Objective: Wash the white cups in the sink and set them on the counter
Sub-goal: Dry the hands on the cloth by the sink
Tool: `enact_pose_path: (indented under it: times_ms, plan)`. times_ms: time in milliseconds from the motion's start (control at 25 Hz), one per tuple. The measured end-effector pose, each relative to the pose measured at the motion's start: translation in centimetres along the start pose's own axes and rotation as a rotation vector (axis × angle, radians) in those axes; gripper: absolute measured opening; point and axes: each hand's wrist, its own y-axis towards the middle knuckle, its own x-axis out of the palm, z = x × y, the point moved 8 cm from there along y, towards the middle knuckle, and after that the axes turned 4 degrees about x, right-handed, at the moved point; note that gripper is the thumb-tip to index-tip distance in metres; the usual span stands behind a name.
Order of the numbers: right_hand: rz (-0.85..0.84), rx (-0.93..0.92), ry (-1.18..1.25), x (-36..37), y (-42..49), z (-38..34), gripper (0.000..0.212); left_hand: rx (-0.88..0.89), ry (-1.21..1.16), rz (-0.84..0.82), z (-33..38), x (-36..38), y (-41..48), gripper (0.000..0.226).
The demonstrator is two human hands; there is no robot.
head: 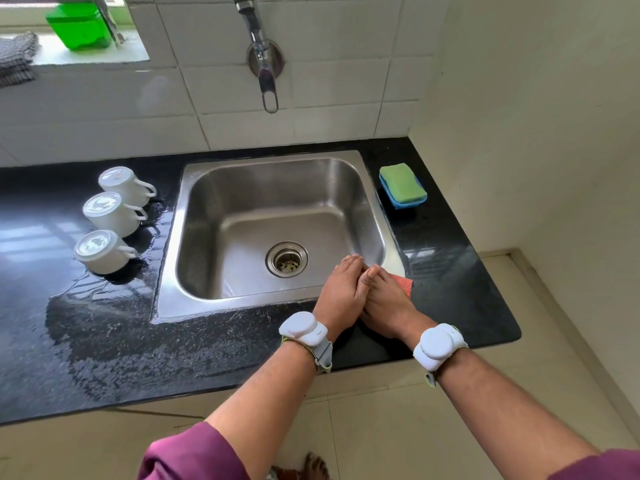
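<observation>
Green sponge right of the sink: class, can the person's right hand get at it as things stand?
Probably yes: the right hand is over an orange cloth at the sink's near right corner, with only bare counter between it and the green sponge.

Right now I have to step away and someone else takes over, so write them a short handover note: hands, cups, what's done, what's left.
Left hand: fingers fairly straight, against the right hand, holding no cup.
Right hand: on an orange cloth at the sink's near right corner; grip hidden.
White cups: three, upside down in a row on the wet counter, left of the sink.
Done: no cup is in the sink; all three look washed and set out.
Left: probably just finishing with the cloth.
</observation>
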Motion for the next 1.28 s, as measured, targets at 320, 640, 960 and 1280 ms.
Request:
enact_pose_path:
  times_ms: [320, 640, 960, 1280]
  plan:
    - [0.02, 0.174, 0.176, 0.8, 0.3, 4.0, 0.06, 0.037, -0.01, -0.044, 0.4, 1.1, 1.3, 0.048]
    - [0.028, 0.259, 0.228, 0.8, 0.6, 5.4, 0.056, 0.017, 0.009, -0.094, 0.3, 1.3, 1.7, 0.049]
    - [-0.071, 0.403, 0.161, 0.8, 2.9, 7.5, 0.066, 0.017, 0.022, -0.194, -0.4, 2.0, 2.6, 0.04]
    - [-0.069, 0.458, 0.184, -0.3, 5.4, 8.2, 0.068, 0.061, 0.031, -0.21, -1.6, -0.2, 4.8, 0.041]
